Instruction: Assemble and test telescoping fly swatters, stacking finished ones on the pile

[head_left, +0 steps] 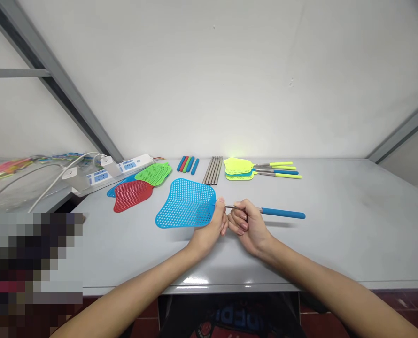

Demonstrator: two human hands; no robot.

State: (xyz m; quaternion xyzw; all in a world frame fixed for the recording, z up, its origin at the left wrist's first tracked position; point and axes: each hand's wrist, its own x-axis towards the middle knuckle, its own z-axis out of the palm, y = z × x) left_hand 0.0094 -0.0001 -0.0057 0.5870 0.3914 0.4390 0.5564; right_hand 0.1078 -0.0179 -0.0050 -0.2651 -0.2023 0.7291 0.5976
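Observation:
A blue fly swatter with a perforated head, thin metal rod and blue handle is held just above the table, head to the left. My left hand is closed where the head meets the rod. Close beside it, my right hand is closed around the metal rod, left of the blue handle. Behind my hands lie several metal tubes side by side. Loose coloured grips in blue, red and green lie to the left of the tubes.
Several fly swatters with handles are stacked at the back right. Loose green, red and blue swatter heads overlap at left. Behind them stand a white power strip with chargers and cables, and plastic bags. A wall borders the grey table.

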